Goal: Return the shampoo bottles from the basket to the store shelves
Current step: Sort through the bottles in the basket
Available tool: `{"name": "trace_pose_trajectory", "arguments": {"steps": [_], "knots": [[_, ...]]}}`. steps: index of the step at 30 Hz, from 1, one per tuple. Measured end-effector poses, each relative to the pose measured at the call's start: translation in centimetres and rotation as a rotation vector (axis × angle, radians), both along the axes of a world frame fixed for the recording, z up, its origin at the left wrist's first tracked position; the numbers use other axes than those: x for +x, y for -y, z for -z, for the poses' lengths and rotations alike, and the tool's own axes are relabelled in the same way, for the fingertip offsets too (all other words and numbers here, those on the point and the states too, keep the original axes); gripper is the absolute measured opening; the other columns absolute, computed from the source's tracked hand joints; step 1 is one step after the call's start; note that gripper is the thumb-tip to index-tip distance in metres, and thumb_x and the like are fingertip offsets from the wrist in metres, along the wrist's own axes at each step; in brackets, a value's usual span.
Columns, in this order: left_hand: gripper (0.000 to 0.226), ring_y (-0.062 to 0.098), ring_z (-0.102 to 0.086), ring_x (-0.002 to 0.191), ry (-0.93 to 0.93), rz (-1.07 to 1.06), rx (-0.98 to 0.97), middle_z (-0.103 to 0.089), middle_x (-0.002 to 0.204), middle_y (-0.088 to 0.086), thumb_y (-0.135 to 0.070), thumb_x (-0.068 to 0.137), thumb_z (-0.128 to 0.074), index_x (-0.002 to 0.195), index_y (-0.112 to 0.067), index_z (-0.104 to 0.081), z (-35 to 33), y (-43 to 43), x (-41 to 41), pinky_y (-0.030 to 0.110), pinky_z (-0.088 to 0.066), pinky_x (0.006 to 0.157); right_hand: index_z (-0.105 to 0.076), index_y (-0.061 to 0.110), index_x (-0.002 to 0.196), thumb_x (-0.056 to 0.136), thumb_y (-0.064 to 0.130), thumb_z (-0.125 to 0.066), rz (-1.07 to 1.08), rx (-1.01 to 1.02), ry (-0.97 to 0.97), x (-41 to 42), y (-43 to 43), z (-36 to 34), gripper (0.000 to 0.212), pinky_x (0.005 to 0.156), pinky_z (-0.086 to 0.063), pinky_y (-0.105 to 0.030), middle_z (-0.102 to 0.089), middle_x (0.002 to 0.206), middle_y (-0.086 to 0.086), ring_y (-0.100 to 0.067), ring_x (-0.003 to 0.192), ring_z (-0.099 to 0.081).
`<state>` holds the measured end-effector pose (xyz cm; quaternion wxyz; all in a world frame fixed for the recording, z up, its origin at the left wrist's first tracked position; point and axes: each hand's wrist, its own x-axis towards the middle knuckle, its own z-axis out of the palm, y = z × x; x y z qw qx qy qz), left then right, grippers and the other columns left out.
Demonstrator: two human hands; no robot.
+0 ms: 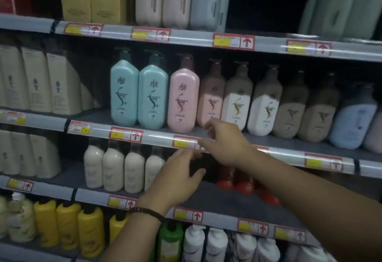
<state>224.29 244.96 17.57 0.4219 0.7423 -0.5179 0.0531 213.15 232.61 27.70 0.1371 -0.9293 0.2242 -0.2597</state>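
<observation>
We get one wide-angle head view only, facing the shelves (157, 136) straight on and tilted slightly down. It is close: the outstretched left hand (177, 177) and right hand (225, 144) sit mid-frame, with shelf rows above and below them.

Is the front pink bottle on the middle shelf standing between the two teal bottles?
No, the two teal bottles stand side by side, and the front pink bottle stands to the right of both.
</observation>
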Motion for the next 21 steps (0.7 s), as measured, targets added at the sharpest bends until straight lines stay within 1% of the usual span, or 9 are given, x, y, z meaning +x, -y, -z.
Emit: {"name": "trace_pose_trajectory", "arguments": {"steps": [2, 5, 7, 10, 13, 15, 17, 19, 21], "knots": [[0.035, 0.016, -0.066, 0.109, 0.092, 0.051, 0.234, -0.065, 0.12, -0.006, -0.046, 0.098, -0.067, 0.129, -0.03, -0.065, 1.2, 0.0, -2.6, 0.042, -0.059, 0.093, -0.069, 0.02, 0.126, 0.097, 0.04, -0.075, -0.032, -0.027, -0.082, -3.8, -0.2, 2.9, 0.036, 0.093, -0.058, -0.039, -0.074, 0.115, -0.003, -0.022, 0.107, -0.069], [0.036, 0.025, -0.067, 0.111, 0.28, 0.128, 0.577, -0.068, 0.123, 0.001, -0.052, 0.098, -0.065, 0.127, -0.031, -0.065, 4.8, -0.2, -7.7, 0.04, -0.059, 0.09, -0.068, 0.026, 0.119, 0.095, 0.04, -0.073, -0.077, 0.005, -0.27, -9.4, -0.6, 9.0, 0.029, 0.09, -0.059, -0.042, -0.072, 0.112, 0.0, -0.022, 0.105, -0.068], [0.038, 0.029, -0.068, 0.112, 0.349, 0.193, 0.775, -0.068, 0.124, 0.003, -0.056, 0.096, -0.065, 0.125, -0.032, -0.068, 7.9, -0.6, -10.6, 0.036, -0.056, 0.087, -0.065, 0.028, 0.122, 0.097, 0.043, -0.07, -0.057, 0.049, -0.408, -13.0, -0.7, 14.1, 0.03, 0.091, -0.057, -0.043, -0.069, 0.118, -0.001, -0.023, 0.111, -0.064], [0.044, 0.031, -0.07, 0.11, 0.381, 0.272, 1.001, -0.069, 0.119, 0.006, -0.061, 0.092, -0.068, 0.121, -0.027, -0.068, 12.3, -1.3, -13.0, 0.037, -0.056, 0.08, -0.063, 0.028, 0.122, 0.096, 0.051, -0.069, -0.048, 0.124, -0.558, -17.0, -0.9, 21.9, 0.035, 0.088, -0.058, -0.043, -0.068, 0.118, -0.003, -0.028, 0.109, -0.067], [0.05, 0.03, -0.067, 0.116, 0.372, 0.342, 1.104, -0.068, 0.127, 0.007, -0.051, 0.091, -0.077, 0.129, -0.021, -0.066, 16.8, -1.3, -14.5, 0.034, -0.052, 0.084, -0.062, 0.023, 0.135, 0.095, 0.046, -0.074, -0.064, 0.209, -0.751, -20.3, -1.4, 28.4, 0.047, 0.094, -0.057, -0.041, -0.07, 0.128, -0.006, -0.029, 0.116, -0.068], [0.062, 0.029, -0.065, 0.122, 0.329, 0.385, 1.119, -0.068, 0.135, 0.005, -0.052, 0.087, -0.082, 0.138, -0.02, -0.063, 19.6, -1.2, -15.1, 0.036, -0.052, 0.093, -0.057, 0.019, 0.145, 0.094, 0.046, -0.078, -0.082, 0.285, -0.86, -21.9, -1.5, 31.6, 0.062, 0.1, -0.055, -0.041, -0.065, 0.138, -0.008, -0.029, 0.123, -0.065], [0.075, 0.028, -0.063, 0.127, 0.276, 0.423, 1.149, -0.065, 0.144, 0.003, -0.055, 0.086, -0.082, 0.149, -0.025, -0.056, 21.3, -0.8, -15.4, 0.039, -0.053, 0.101, -0.051, 0.018, 0.152, 0.09, 0.05, -0.082, -0.11, 0.319, -0.965, -22.7, -1.3, 33.8, 0.076, 0.103, -0.055, -0.043, -0.06, 0.144, -0.011, -0.03, 0.126, -0.063], [0.081, 0.027, -0.06, 0.132, 0.188, 0.457, 1.174, -0.061, 0.15, 0.002, -0.056, 0.087, -0.082, 0.155, -0.027, -0.049, 22.2, -0.5, -15.6, 0.039, -0.051, 0.107, -0.051, 0.016, 0.152, 0.089, 0.051, -0.084, -0.119, 0.369, -1.013, -23.0, -0.8, 34.9, 0.08, 0.1, -0.056, -0.042, -0.061, 0.142, -0.011, -0.029, 0.124, -0.063], [0.085, 0.027, -0.059, 0.132, 0.167, 0.474, 1.23, -0.059, 0.152, 0.002, -0.06, 0.085, -0.082, 0.155, -0.026, -0.048, 23.1, -0.2, -15.6, 0.041, -0.051, 0.109, -0.051, 0.015, 0.149, 0.089, 0.05, -0.085, -0.126, 0.432, -1.019, -23.1, -0.5, 35.8, 0.078, 0.094, -0.054, -0.037, -0.063, 0.142, -0.009, -0.028, 0.122, -0.063]]}}
